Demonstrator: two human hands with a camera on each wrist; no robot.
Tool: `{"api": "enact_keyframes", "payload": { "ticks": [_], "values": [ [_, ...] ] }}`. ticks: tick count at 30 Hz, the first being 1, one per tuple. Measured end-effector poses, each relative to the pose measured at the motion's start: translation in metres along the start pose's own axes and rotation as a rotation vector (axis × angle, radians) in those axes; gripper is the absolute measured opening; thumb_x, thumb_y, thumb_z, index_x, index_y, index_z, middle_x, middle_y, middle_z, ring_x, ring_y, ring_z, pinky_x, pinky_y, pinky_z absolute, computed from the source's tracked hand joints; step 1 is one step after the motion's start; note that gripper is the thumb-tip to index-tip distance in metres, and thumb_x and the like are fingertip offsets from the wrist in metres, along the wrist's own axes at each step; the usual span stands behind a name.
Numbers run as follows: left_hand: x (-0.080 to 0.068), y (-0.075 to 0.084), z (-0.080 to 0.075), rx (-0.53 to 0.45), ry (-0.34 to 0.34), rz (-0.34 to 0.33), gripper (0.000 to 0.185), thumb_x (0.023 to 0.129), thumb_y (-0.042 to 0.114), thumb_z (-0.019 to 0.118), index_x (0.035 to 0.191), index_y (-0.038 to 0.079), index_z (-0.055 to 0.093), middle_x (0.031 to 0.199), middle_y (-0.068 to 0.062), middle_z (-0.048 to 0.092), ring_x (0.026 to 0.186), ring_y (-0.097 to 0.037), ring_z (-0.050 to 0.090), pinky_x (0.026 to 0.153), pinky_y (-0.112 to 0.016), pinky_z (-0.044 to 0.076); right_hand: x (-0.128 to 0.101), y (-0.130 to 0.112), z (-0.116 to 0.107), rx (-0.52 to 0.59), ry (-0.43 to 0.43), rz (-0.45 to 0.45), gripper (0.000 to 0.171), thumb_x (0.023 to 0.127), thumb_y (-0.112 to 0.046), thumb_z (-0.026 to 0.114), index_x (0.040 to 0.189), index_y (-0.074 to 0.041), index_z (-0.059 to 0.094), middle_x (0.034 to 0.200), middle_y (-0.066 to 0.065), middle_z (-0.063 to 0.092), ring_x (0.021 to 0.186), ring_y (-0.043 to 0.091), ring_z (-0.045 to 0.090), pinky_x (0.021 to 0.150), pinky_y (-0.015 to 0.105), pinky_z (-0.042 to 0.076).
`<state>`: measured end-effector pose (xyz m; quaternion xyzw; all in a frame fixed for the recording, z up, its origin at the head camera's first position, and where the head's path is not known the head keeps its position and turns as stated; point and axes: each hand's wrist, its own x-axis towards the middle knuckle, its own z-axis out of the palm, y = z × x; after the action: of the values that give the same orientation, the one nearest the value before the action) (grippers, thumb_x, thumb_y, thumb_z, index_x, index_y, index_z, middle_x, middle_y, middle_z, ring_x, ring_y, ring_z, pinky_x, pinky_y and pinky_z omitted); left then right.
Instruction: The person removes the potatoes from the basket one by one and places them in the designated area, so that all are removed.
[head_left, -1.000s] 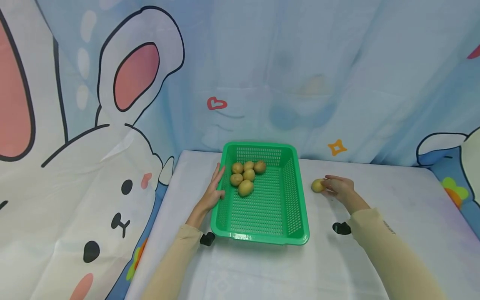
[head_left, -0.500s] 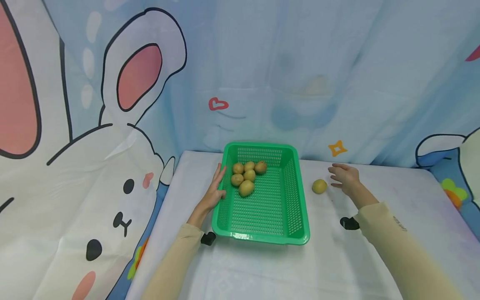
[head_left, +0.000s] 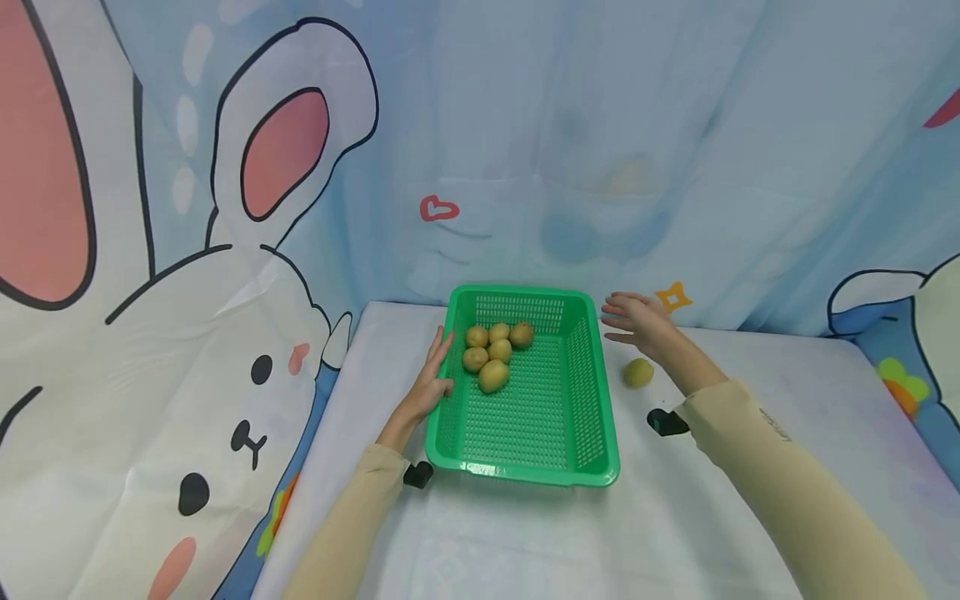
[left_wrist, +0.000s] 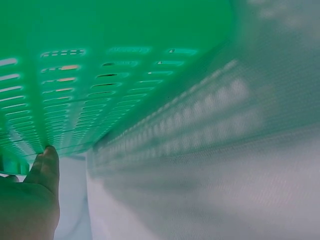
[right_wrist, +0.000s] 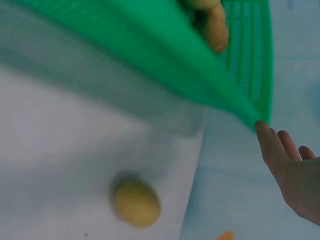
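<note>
A green slotted basket (head_left: 592, 392) sits on the white table with several potatoes (head_left: 492, 375) bunched at its far left. My left hand (head_left: 431, 375) lies flat with straight fingers against the basket's left wall (left_wrist: 75, 85); the thumb (left_wrist: 45, 167) touches it in the left wrist view. My right hand (head_left: 633, 321) hovers open, fingers spread, beside the basket's far right corner (right_wrist: 255, 117). One loose potato (head_left: 637, 372) lies on the table right of the basket, just below that hand; the right wrist view also shows the potato (right_wrist: 136, 203) on the cloth.
A cartoon rabbit curtain (head_left: 225, 250) hangs behind and to the left of the table. The table's left edge (head_left: 315, 450) runs close to my left forearm. White tabletop (head_left: 787, 375) stretches to the right of the loose potato.
My right hand let go of the loose potato, opened, and moved up and left to the basket's far right corner. The potato stays on the table. The left hand has not moved.
</note>
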<state>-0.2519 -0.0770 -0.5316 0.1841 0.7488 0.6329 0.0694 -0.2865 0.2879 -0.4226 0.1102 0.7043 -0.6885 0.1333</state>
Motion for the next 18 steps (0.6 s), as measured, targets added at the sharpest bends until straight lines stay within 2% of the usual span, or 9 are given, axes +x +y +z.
{"api": "enact_keyframes", "payload": {
  "ticks": [5,10,14,18],
  "values": [
    [0.001,0.001,0.0,-0.003,0.011,-0.001,0.102,0.063,-0.017,0.041,0.158,0.005,0.013,0.165,-0.003,-0.009,0.15,-0.025,-0.011,0.116,-0.054,0.008,0.007,-0.011,0.033,0.014,-0.04,-0.024,0.063,0.104,-0.021,0.045,0.157,-0.001,0.017,0.159,0.024,0.022,0.144,0.04,0.027,0.111,0.052,0.031],
    [0.0,0.004,-0.001,-0.019,-0.019,-0.003,0.101,0.065,-0.019,0.04,0.158,0.005,0.01,0.164,-0.005,-0.013,0.149,-0.028,-0.013,0.115,-0.055,0.009,0.016,-0.003,0.058,0.019,-0.051,-0.021,0.061,0.104,-0.021,0.044,0.155,0.001,0.02,0.157,0.026,0.025,0.142,0.041,0.03,0.11,0.051,0.034],
    [-0.006,0.021,-0.002,-0.035,-0.044,-0.005,0.099,0.065,-0.019,0.04,0.157,0.0,0.009,0.164,-0.012,-0.014,0.149,-0.032,-0.014,0.115,-0.057,0.009,0.026,0.01,0.075,0.015,-0.059,-0.008,0.058,0.104,-0.019,0.043,0.154,0.004,0.023,0.156,0.027,0.026,0.142,0.043,0.029,0.109,0.054,0.033],
    [-0.01,0.033,-0.003,-0.026,-0.047,-0.008,0.098,0.064,-0.018,0.04,0.156,-0.003,0.01,0.163,-0.016,-0.013,0.149,-0.036,-0.013,0.115,-0.058,0.009,0.034,0.022,0.089,0.017,-0.044,0.037,0.057,0.104,-0.021,0.042,0.154,0.001,0.026,0.157,0.026,0.024,0.143,0.043,0.027,0.11,0.054,0.032]
  ]
}}
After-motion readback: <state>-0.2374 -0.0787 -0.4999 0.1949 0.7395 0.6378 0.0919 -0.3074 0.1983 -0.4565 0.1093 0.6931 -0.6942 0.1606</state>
